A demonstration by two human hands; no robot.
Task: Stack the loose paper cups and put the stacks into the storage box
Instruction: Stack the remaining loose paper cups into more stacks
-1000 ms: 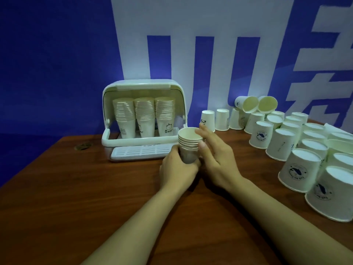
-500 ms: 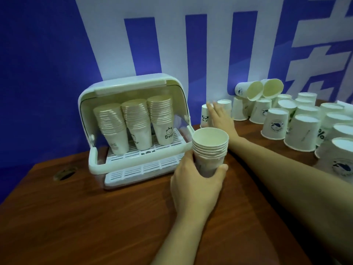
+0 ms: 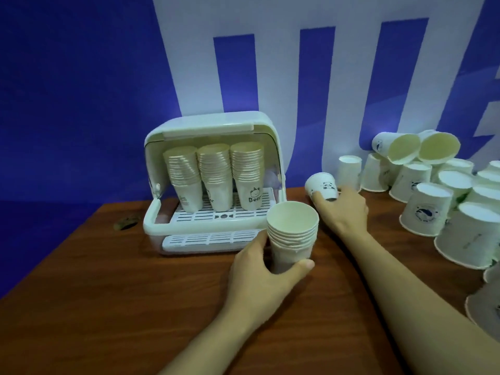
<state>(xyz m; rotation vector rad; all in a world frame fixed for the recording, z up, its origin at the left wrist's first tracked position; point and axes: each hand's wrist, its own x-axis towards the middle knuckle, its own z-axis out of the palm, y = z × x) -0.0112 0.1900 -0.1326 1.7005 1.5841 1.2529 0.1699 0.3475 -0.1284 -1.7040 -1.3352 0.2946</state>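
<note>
My left hand (image 3: 259, 274) grips a short upright stack of white paper cups (image 3: 292, 234) on the wooden table, just in front of the storage box. My right hand (image 3: 342, 209) holds one loose cup with a panda print (image 3: 322, 185), tilted bottom-up a little above the table behind the stack. The white storage box (image 3: 173, 136) stands open at the back with three tall cup stacks (image 3: 216, 174) side by side on its rack.
Several loose cups (image 3: 427, 212) stand upside down on the right side of the table, with two lying on their sides on top (image 3: 416, 147). A blue and white wall runs behind. A dark cable hole (image 3: 125, 221) sits left of the box.
My right hand left the stack, reached back to the row of loose cups, and has lifted the panda cup off the table. The left hand kept hold of the stack.
</note>
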